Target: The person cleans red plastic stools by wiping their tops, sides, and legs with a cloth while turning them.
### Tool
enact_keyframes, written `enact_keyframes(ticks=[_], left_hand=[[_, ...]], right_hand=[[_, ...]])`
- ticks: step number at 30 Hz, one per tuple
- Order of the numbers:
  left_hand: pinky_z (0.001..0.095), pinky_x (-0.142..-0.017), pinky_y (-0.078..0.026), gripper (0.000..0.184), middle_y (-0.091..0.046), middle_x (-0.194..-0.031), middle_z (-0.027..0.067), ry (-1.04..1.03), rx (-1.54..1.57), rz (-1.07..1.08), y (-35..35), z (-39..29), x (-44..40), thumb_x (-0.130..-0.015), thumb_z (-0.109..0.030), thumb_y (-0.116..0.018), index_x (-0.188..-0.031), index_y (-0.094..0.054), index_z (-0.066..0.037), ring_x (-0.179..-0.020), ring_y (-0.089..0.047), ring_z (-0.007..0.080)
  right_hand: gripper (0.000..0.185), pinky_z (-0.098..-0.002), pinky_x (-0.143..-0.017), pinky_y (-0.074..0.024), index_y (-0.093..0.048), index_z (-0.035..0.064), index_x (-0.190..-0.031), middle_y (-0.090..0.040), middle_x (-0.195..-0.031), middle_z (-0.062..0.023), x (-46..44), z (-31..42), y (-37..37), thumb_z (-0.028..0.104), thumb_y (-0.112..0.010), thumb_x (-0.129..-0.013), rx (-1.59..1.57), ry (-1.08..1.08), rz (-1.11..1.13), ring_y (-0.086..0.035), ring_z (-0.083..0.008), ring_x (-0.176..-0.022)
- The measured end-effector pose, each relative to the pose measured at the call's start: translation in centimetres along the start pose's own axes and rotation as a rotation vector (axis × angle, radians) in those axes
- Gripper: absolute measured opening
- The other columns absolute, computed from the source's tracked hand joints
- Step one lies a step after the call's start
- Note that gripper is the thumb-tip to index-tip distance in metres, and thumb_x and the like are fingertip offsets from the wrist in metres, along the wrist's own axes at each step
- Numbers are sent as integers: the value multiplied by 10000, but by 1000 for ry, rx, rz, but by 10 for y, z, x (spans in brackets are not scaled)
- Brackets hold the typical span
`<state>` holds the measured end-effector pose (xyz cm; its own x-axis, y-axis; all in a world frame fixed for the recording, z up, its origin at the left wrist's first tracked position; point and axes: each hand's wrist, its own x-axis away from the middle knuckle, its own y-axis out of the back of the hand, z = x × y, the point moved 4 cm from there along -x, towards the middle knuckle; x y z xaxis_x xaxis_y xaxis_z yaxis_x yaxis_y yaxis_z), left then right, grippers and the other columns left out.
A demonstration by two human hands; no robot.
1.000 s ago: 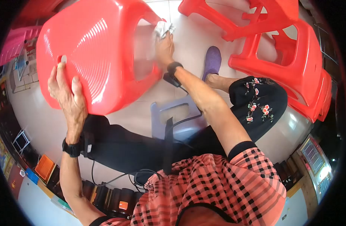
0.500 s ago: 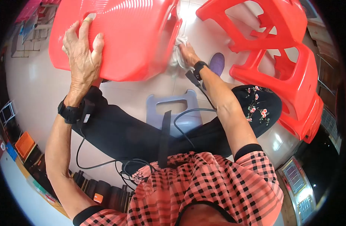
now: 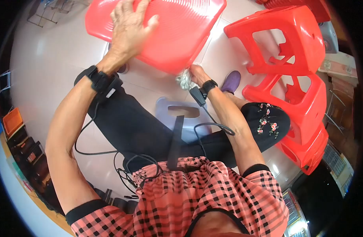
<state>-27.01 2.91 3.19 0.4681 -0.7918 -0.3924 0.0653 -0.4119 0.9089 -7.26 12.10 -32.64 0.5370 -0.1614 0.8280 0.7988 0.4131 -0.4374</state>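
A red plastic stool [image 3: 177, 29] with a ridged seat is tilted in front of me at the top of the head view. My left hand [image 3: 130, 25] lies on its seat, fingers stretched out and thumb spread, slightly blurred. Below the stool's lower right corner, my right hand [image 3: 198, 75] is closed on a bunched white cloth [image 3: 184, 79]. The cloth is by the stool's edge; whether it touches the stool I cannot tell. Black bands with cables sit on both wrists.
Several red stools [image 3: 284, 47] stand at the right, one against another. A grey-blue stool [image 3: 181, 126] is between my legs. A purple shoe [image 3: 231, 81] rests on the tiled floor near my right hand. An orange tray [image 3: 13, 121] is at the far left.
The view has shifted. The red stool has turned and shows more of its ridged seat. My left hand stays on it, and my right hand with the cloth is now at its lower corner.
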Motion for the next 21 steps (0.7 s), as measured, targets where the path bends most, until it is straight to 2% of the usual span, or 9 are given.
enact_keyframes(ticks=[1,2,5,11,14,17,18,19,21], left_hand=[[510,-1054,-257,538,-406,-1339,225,-3,0,0,1,0,-1,-878,-348,-568,-1346,-483,-96,-1271,-349,384],[434,-1024,-325,458,-482,-1265,195,-41,-102,-73,6,-8,-2,-910,-303,-541,-1296,-516,-58,-1207,-432,335],[509,-999,-313,555,-432,-1242,226,37,43,-46,17,-11,-2,-802,-290,-605,-1280,-473,-42,-1162,-406,393],[515,-949,-353,462,-460,-1147,232,-50,201,-162,38,-14,6,-787,-203,-602,-1209,-502,-43,-1115,-431,409],[518,-944,-377,481,-457,-1204,243,-146,237,-158,53,-4,15,-787,-157,-601,-1244,-480,-66,-1105,-450,417],[519,-982,-361,483,-466,-1244,198,-37,556,218,65,34,31,-825,-201,-607,-1272,-462,-90,-1142,-449,409],[430,-965,-380,393,-514,-1192,176,89,550,202,89,31,48,-886,-217,-555,-1243,-510,-57,-1104,-491,337],[341,-949,-398,342,-562,-1140,154,212,543,184,113,28,68,-947,-232,-503,-1215,-558,-25,-1067,-534,266],[293,-870,-441,273,-610,-1042,112,327,429,228,128,57,112,-965,-176,-480,-1150,-574,1,-953,-581,210]], right_hand=[[213,-442,-642,-566,-534,-58,-1069,-648,-922,-197,19,6,-14,21,-404,-921,-51,-51,39,-670,-301,-792],[199,-467,-622,-571,-518,-99,-1024,-637,-926,-189,34,13,-20,-10,-373,-919,-43,-80,53,-662,-295,-738],[212,-452,-614,-564,-519,-94,-1030,-629,-909,-177,75,34,-40,-14,-357,-918,67,-22,81,-648,-280,-705],[222,-395,-871,-530,-539,-24,-1117,-648,-993,-121,208,90,-85,90,-478,-937,364,184,161,-652,-248,-910],[274,-355,-876,-522,-561,-28,-1152,-656,-1074,-110,248,124,-75,106,-527,-915,322,323,293,-653,-212,-945],[317,-335,-856,-536,-551,-37,-1197,-656,-1115,-113,251,159,-68,108,-521,-916,257,464,332,-658,-191,-964],[371,-377,-922,-517,-496,-49,-1282,-625,-1197,-135,246,168,-53,151,-480,-969,258,419,343,-632,-230,-1050],[368,-380,-902,-532,-494,-38,-1285,-627,-1195,-136,245,173,-44,156,-469,-973,237,446,311,-636,-235,-1043],[368,-386,-879,-548,-488,-21,-1294,-636,-1182,-131,241,177,-29,169,-443,-981,164,440,287,-648,-244,-1014]])
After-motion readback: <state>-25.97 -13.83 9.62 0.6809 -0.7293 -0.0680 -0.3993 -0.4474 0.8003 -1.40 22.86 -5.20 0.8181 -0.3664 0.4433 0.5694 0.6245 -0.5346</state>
